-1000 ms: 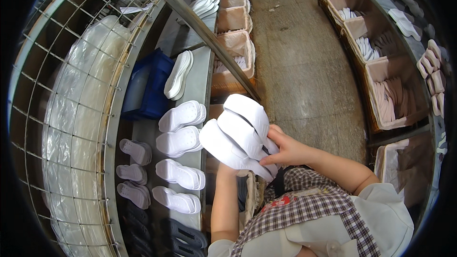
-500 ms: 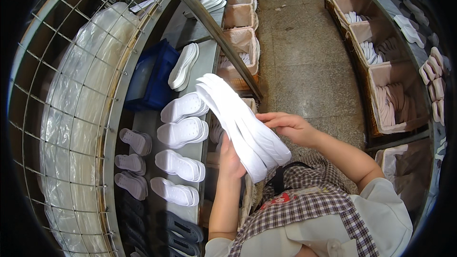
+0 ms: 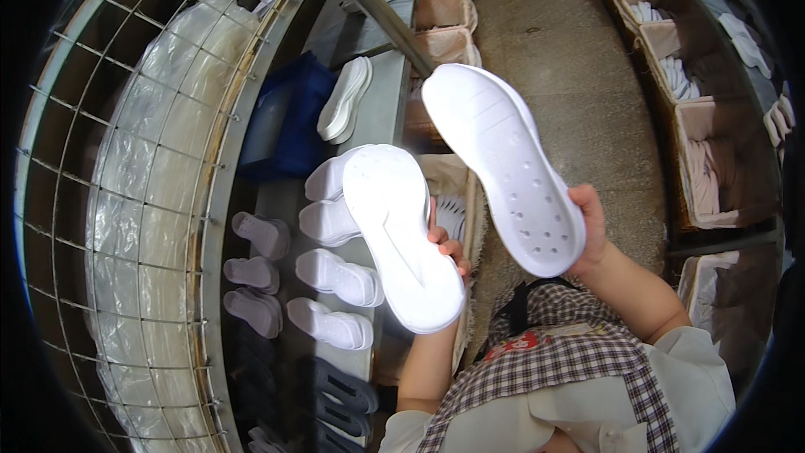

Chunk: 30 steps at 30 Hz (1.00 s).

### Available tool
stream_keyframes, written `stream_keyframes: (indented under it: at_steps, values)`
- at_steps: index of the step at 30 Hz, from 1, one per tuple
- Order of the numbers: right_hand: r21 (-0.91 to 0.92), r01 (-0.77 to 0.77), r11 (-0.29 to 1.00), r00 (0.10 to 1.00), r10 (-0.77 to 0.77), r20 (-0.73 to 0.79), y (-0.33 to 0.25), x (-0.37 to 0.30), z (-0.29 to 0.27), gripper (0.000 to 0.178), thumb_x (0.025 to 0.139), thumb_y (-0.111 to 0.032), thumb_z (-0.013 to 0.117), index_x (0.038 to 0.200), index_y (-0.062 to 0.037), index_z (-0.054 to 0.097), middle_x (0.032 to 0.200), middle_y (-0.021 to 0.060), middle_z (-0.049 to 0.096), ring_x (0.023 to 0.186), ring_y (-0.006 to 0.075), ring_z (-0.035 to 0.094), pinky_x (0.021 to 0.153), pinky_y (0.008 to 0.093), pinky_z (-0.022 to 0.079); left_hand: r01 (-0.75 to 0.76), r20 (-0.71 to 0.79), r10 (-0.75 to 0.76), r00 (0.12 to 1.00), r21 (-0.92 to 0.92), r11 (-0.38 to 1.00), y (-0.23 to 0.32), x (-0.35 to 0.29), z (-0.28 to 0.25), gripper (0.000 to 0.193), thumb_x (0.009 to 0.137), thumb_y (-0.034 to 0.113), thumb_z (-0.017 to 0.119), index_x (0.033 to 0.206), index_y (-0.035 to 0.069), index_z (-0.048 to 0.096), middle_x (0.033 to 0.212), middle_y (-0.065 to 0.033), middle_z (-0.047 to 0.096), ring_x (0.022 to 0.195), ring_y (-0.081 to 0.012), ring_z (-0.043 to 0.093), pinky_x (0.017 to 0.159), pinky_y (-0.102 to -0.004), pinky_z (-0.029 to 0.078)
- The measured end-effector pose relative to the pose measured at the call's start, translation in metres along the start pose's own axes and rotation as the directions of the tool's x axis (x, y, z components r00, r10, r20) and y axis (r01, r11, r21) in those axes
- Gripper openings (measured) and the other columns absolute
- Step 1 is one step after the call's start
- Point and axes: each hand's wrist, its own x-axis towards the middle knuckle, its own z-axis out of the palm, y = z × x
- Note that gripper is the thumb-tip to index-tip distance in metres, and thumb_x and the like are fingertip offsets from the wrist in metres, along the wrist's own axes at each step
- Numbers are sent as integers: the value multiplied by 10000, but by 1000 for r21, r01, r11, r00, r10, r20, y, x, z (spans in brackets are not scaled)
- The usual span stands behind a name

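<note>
although both hands are raised in plain view, each is largely hidden behind the white sole it grips: of the left hand [image 3: 447,245] only the fingertips [image 3: 454,250] show past the edge of the left sole [image 3: 401,235], and of the right hand [image 3: 591,226] only the fingers and heel show beside the right sole [image 3: 503,164]. palms cannot be seen. the left forearm rises nearly vertical from the lower edge; the right forearm enters from the lower right and bends inward at the wrist. each hand is clenched on the lower end of its sole. both soles are held up in the air above the tabletop [image 3: 381,109] and a brown box [image 3: 453,180], flat faces toward the camera. the left sole's long axis runs from upper left to lower right. the right sole lies roughly parallel, its far end pointing up and left, its dimpled end at the hand. the two soles are apart. further white soles [image 3: 335,277] lie on the tabletop; grey pieces [image 3: 260,235] beside them are partly in shadow.
</note>
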Motion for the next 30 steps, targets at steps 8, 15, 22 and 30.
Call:
stream_keyframes:
  at_steps: [8, 15, 22, 30]
  values:
    - [-477, -142, 867, 990, 117, -82, 21, 4, -2, 850, 739, -233, 596, 1470, -61, 198, 1388, 168, 393, 1251, 240, 421, 1046, 370, 352, 264, -363, 406, 839, 923, 279, -8, 6, 2, 425, 973, 299, 445, 1305, 34, 445, 1177, -139, 545, 1024, -284, 566, 866, -347, 500]
    - [293, -259, 920, 966, 249, 73, 34, 12, -41, 662, 789, -284, 426, 1392, -22, 347, 1274, 198, 531, 1069, 324, 605, 945, 445, 486, -110, -74, 127, 989, 201, 973, -3, 7, 4, 535, 967, 271, 424, 1415, 0, 314, 801, -47, 405, 690, -149, 405, 507, -245, 393]
    - [340, -223, 913, 975, 211, 73, 34, 11, -62, 662, 765, -325, 425, 1340, 3, 435, 1225, 209, 571, 1054, 357, 610, 912, 470, 506, -214, -154, 214, 965, 16, 977, 3, -1, 14, 617, 943, 337, 448, 1432, 2, 275, 743, -37, 398, 656, -135, 400, 460, -217, 371]
    - [274, -243, 931, 969, 216, 123, 35, 14, -55, 644, 814, -325, 427, 1385, -29, 386, 1251, 178, 556, 1077, 342, 593, 932, 467, 487, -167, -209, 208, 956, 196, 966, 5, 0, 5, 626, 937, 347, 473, 1442, 40, 265, 841, -40, 456, 732, -153, 449, 591, -266, 445]
